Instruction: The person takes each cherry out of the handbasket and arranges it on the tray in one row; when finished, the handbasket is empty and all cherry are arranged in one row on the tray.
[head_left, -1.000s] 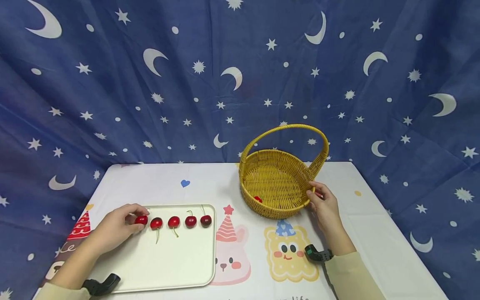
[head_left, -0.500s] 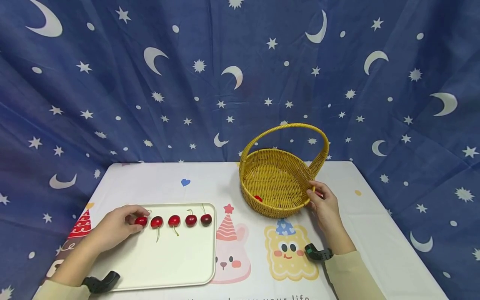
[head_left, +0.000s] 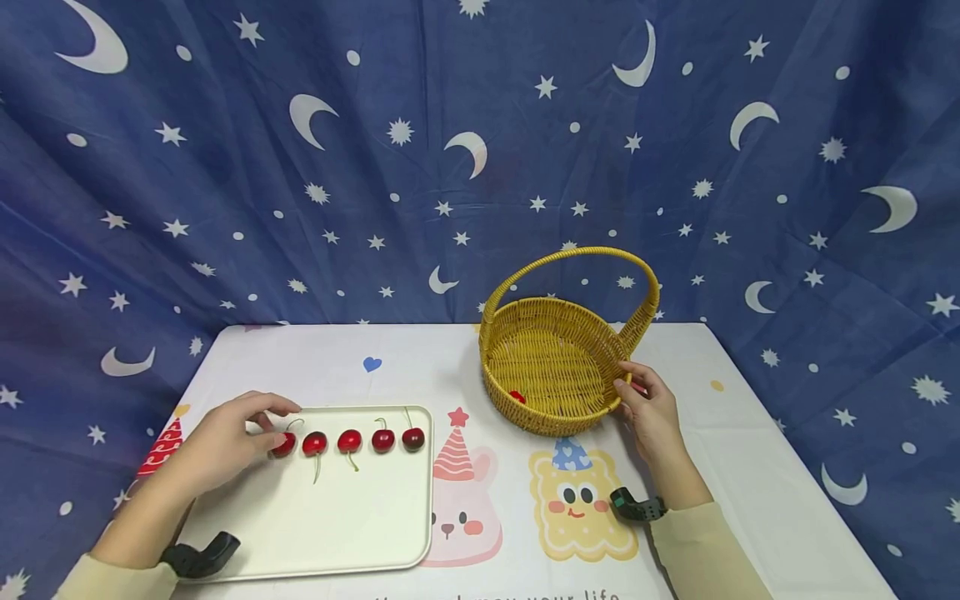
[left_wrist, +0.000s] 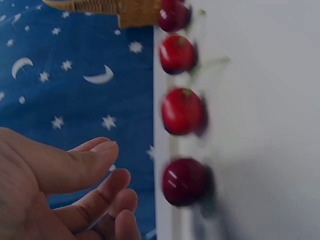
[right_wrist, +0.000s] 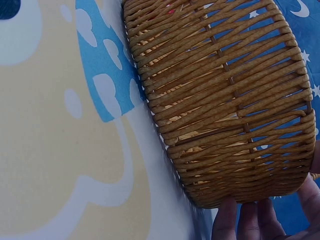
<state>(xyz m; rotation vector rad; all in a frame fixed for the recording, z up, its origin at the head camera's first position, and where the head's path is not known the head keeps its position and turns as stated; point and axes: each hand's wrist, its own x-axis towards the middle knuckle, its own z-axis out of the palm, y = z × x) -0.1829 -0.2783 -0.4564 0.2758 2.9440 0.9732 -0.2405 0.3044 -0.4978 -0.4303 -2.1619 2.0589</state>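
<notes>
A cream tray (head_left: 322, 533) bears a row of several red cherries along its far edge. Over the leftmost cherry (head_left: 283, 446) hovers my left hand (head_left: 228, 437); in the left wrist view its loosely bent fingers hold nothing and stand apart from the nearest dark cherry (left_wrist: 185, 182). My right hand (head_left: 651, 412) grips the right side of a yellow wicker basket (head_left: 555, 427), thumb near the rim and fingers against the outer wall (right_wrist: 225, 110). One bit of red, likely a cherry (head_left: 517, 397), shows inside the basket. Red also peeks out between the right fingers; its kind is hidden.
The basket's tall arched handle (head_left: 570, 252) rises above its rim. A white tablecloth (head_left: 420, 367) with cartoon prints covers the table, and a blue curtain (head_left: 360, 167) with moons and stars hangs behind and at both sides.
My left hand has let go of the leftmost cherry, and its fingers have risen and spread away from it. The cherry stays on the tray. The right hand and basket hold still.
</notes>
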